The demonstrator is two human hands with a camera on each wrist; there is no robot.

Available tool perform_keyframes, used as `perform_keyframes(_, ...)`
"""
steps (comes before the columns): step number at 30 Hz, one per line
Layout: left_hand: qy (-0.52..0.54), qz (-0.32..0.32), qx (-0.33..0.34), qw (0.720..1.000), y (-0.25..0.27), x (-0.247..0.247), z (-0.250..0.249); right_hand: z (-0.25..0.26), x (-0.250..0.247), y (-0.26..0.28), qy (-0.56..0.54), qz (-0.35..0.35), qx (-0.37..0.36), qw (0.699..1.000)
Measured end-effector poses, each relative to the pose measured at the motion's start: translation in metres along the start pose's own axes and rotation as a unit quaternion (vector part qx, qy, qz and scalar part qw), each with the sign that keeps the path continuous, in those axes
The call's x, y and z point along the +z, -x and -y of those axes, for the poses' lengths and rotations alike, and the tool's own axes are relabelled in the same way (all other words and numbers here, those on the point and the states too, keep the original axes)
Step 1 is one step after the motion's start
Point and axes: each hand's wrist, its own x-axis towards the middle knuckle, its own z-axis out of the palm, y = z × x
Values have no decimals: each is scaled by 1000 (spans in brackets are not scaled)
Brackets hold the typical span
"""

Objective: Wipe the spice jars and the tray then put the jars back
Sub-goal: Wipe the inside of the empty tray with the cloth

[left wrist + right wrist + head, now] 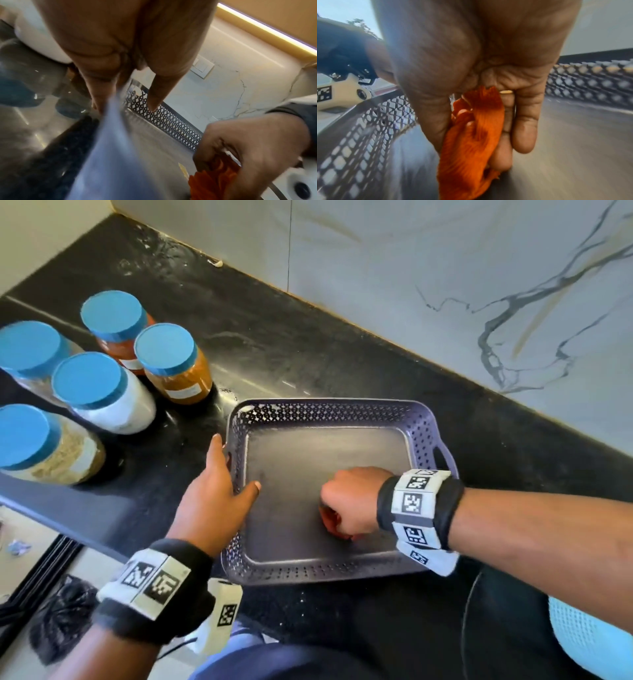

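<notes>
A grey-purple perforated tray (325, 410) sits on the black counter, with no jars in it. My left hand (219, 491) pinches its left rim, thumb inside and fingers outside; in the left wrist view the rim (109, 135) runs between the fingers of that hand (125, 108). My right hand (349, 501) grips a bunched orange cloth (330, 520) and presses it on the tray floor, near the front. The right wrist view shows the cloth (471, 142) clenched in the hand (488, 121). Several blue-lidded spice jars (171, 361) stand on the counter left of the tray.
The marble-patterned wall (445, 285) runs behind the counter (274, 337). The counter's front edge (68, 508) cuts across the lower left, with floor and a black bag (58, 618) below. A light blue object (589, 638) lies at the lower right.
</notes>
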Motion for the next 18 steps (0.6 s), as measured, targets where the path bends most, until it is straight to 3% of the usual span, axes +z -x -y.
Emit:
perform_keyframes(3, -108, 44, -13, 993, 18, -17, 15, 17, -19, -14, 26, -18, -46, 998)
perform_keyframes(6, -237, 66, -15, 969, 40, -35, 23, 26, -27, -22, 22, -74, -77, 994)
perform_keyframes(10, -180, 164, -15, 970, 54, -20, 31, 14, -31, -44, 31, -153, -72, 985)
perform_keyframes(15, -125, 101, -32, 986, 47, 5, 43, -1, -41, -76, 18, -223, -4, 975)
perform_keyframes(18, -142, 71, -30, 987, 47, 6, 36, 26, -30, -79, 26, -216, -51, 975)
